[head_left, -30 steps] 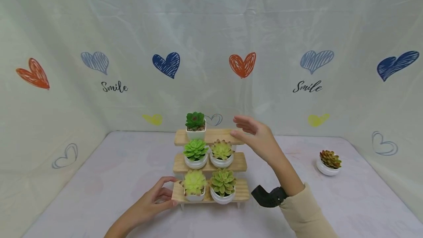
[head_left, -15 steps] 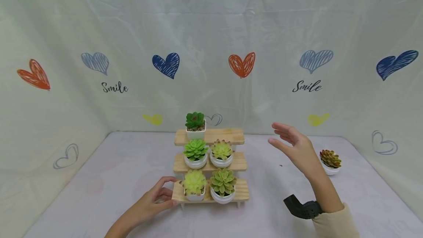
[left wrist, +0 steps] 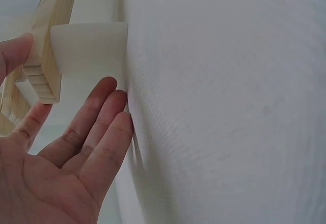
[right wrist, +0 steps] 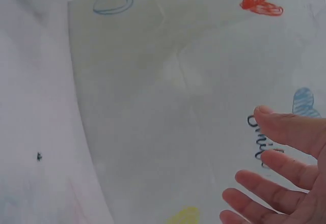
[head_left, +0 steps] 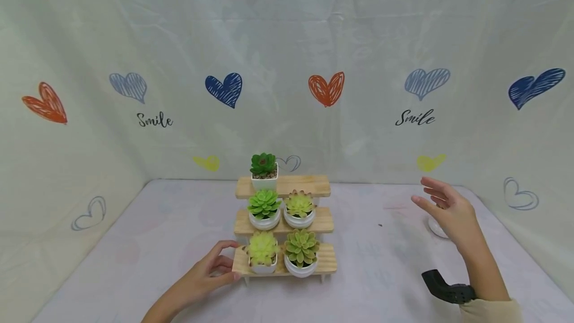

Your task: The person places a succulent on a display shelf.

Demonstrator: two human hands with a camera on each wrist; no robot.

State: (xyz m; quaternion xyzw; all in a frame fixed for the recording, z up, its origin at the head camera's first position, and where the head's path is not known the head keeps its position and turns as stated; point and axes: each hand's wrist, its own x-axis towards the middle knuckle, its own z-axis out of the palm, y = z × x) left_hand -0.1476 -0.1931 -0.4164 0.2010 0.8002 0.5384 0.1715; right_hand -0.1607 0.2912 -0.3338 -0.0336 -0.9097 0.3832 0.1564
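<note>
A three-tier wooden plant stand (head_left: pixel 309 185) stands mid-table in the head view, with several potted artificial succulents on its tiers. At its lower left corner my left hand (head_left: pixel 207 273) pinches the end of the bottom board (left wrist: pixel 45 76) between thumb and index finger; the other fingers extend beside a white leg (left wrist: pixel 90 46). Over at the right, my right hand (head_left: pixel 455 216) holds nothing, its fingers spread and relaxed. Behind it sits a white round pot (head_left: pixel 436 228), its plant mostly hidden by the hand. The right wrist view shows this hand (right wrist: pixel 288 170) with spread fingers.
A dark green succulent (head_left: pixel 263 164) in a square pot occupies the top tier's left. The white table (head_left: pixel 170 223) meets a pale backdrop (head_left: pixel 278 39) printed with hearts and "Smile". A small dark speck (head_left: pixel 380 225) lies right of the stand.
My right hand has moved right from the top tier, across the table, to the lone pot, now covering most of its plant. The left hand keeps its hold on the bottom board.
</note>
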